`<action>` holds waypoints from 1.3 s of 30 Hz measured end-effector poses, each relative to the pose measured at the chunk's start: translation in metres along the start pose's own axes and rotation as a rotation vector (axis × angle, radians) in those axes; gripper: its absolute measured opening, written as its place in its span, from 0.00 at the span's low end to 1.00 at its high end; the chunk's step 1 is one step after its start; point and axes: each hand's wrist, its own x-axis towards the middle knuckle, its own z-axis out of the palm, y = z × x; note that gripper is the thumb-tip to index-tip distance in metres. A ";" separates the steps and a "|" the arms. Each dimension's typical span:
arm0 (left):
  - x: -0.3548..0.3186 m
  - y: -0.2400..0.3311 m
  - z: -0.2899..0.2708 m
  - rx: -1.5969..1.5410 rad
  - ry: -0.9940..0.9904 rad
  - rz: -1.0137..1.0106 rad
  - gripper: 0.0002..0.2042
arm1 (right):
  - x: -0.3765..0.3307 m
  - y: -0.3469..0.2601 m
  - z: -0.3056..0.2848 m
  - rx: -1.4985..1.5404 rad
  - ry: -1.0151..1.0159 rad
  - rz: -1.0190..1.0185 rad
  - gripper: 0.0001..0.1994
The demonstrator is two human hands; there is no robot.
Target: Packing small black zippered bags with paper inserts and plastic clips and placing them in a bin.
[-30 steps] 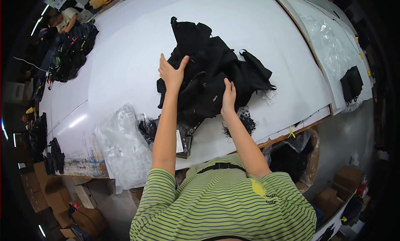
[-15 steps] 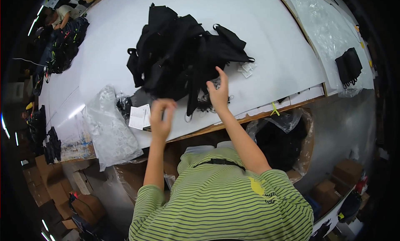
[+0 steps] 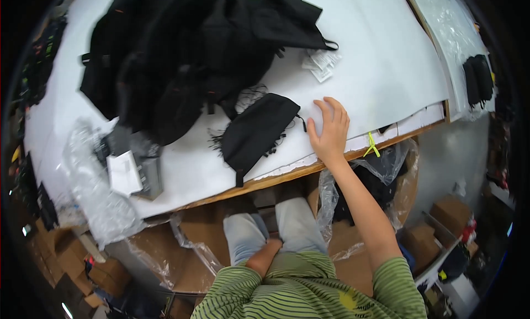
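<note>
A flat black fabric pouch (image 3: pixel 259 132) with a short strap end and a cord pull lies near the table's front edge. Just right of it is my right hand (image 3: pixel 330 130), fingers apart and holding nothing. My left forearm (image 3: pixel 266 257) angles down in front of my thighs, below the table edge; the fingers of that hand are hidden. Beyond the pouch, a large heap of black fabric bags (image 3: pixel 182 54) spreads over the far left of the table. Thin black cords (image 3: pixel 251 98) lie between heap and pouch, some poking out from under the pouch.
White labels (image 3: pixel 321 64) lie right of the heap. Clear plastic (image 3: pixel 99 186) and white cards (image 3: pixel 124 173) sit at the left front. A yellow-green tie (image 3: pixel 371 145) hangs at the wooden edge (image 3: pixel 265 182). Below stands a plastic-lined carton (image 3: pixel 406 192) with black items.
My left hand has dropped from the table to below its edge. My right hand has moved right and down, away from the heap. The pouch now lies separate in front; the view has shifted.
</note>
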 end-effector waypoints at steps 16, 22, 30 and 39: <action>-0.008 -0.099 -0.049 -1.076 -0.802 -0.002 0.19 | 0.004 -0.009 -0.003 -0.103 -0.077 -0.009 0.21; 0.053 -0.159 -0.169 -1.034 -0.608 0.037 0.25 | 0.004 -0.006 -0.007 -0.090 -0.068 0.058 0.21; 0.051 -0.245 -0.174 -0.923 -0.363 0.081 0.22 | 0.011 -0.010 -0.005 -0.003 -0.040 0.035 0.23; 0.171 -0.197 -0.236 -0.710 -0.015 0.288 0.20 | -0.002 -0.009 -0.002 0.062 0.042 0.010 0.20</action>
